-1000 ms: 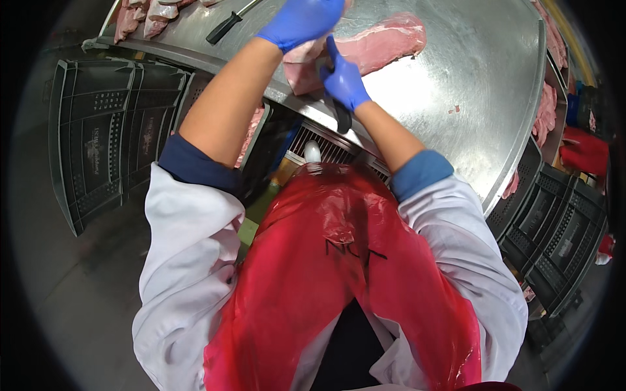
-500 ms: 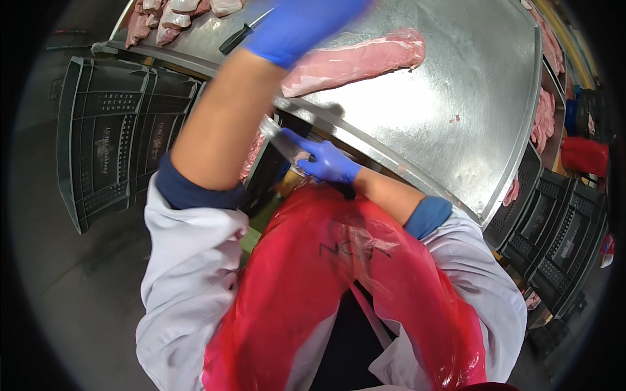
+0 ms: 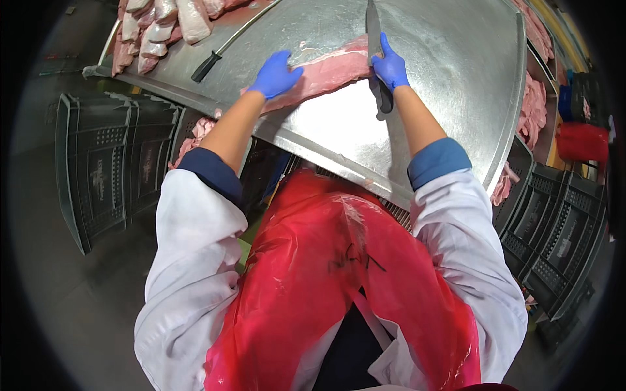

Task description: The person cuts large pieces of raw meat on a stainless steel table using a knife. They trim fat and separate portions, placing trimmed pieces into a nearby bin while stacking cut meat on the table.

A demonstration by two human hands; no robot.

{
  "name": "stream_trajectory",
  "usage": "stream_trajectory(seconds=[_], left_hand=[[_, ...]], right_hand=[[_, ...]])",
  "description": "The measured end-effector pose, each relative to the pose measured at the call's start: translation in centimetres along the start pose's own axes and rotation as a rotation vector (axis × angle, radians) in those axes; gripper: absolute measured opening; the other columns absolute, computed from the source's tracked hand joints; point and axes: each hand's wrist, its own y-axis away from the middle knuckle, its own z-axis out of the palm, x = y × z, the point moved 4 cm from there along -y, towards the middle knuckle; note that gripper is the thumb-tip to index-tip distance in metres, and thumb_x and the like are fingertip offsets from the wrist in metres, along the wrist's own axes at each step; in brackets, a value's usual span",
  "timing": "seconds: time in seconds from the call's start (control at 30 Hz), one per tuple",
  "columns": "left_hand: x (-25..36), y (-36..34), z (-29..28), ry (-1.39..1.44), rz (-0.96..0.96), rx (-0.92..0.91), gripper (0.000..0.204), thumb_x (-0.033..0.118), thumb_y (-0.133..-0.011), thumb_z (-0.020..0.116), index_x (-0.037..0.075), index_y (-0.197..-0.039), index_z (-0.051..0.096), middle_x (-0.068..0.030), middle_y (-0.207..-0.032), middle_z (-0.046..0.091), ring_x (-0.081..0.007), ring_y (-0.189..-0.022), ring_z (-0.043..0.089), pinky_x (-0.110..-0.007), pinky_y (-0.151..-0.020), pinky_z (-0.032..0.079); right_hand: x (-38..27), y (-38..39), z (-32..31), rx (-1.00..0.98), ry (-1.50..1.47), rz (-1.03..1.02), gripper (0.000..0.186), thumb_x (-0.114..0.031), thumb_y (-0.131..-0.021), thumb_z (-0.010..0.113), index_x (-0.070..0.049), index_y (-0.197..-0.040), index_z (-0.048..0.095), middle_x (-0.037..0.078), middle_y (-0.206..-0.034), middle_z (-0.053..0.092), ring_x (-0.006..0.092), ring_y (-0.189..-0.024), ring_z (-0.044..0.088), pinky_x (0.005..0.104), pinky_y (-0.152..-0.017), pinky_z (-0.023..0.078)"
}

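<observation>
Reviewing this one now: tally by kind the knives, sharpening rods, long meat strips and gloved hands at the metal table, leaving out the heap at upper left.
Knife: 1
Sharpening rod: 1
Long meat strip: 1
Blue-gloved hands: 2 (left hand, right hand)
Total: 5

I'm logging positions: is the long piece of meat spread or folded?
Spread: the meat lies stretched out on the metal table, no fold showing; the left hand hides part.

The left hand [image 3: 276, 76] hides part of the meat strip [image 3: 334, 70]; the picture's top crops the meat pile [image 3: 158, 31].
</observation>
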Motion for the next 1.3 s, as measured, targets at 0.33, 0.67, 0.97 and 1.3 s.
stream_trajectory(seconds=[0.33,0.67,0.97,1.3], left_hand=[[7.4,-10.1,8.9,0.333,0.002,-0.548,0.046,0.043,-0.079,0.076,0.001,-0.097,0.071,-0.0202,-0.094,0.07,-0.0304,-0.089,0.066,-0.038,-0.083,0.052],[7.5,-11.1,10.1,0.418,0.107,-0.493,0.029,0.026,-0.082,0.063,-0.001,-0.091,0.072,-0.024,-0.088,0.07,-0.037,-0.081,0.068,-0.041,-0.076,0.053],[6.8,-9.0,8.3,0.677,-0.14,-0.403,0.019,0.02,-0.087,0.062,0.001,-0.084,0.065,-0.0133,-0.072,0.064,-0.0198,-0.068,0.06,-0.035,-0.066,0.05],[7.9,-8.4,4.1,0.616,-0.093,-0.366,0.02,0.021,-0.09,0.061,0.002,-0.085,0.063,-0.0092,-0.076,0.065,-0.0171,-0.07,0.061,-0.034,-0.068,0.05]], right_hand=[[2.1,1.9,-1.3,0.114,0.107,0.059,0.075,-0.02,-0.091,0.06,-0.034,-0.157,0.028,0.028,-0.099,0.07,0.041,-0.091,0.07,0.0453,-0.082,0.054],[0.2,2.0,-1.3,0.14,0.175,0.151,0.077,-0.02,-0.09,0.062,-0.031,-0.158,0.026,0.028,-0.1,0.07,0.0407,-0.088,0.071,0.0442,-0.078,0.055],[-3.7,10.8,1.1,-0.32,-0.045,0.253,0.072,-0.019,-0.091,0.053,-0.022,-0.158,0.027,0.026,-0.099,0.071,0.0357,-0.089,0.072,0.0411,-0.087,0.054],[-5.1,8.2,2.9,-0.36,-0.327,0.281,0.081,-0.01,-0.091,0.055,-0.025,-0.161,0.017,0.01,-0.081,0.069,0.0159,-0.064,0.066,0.0323,-0.065,0.056]])
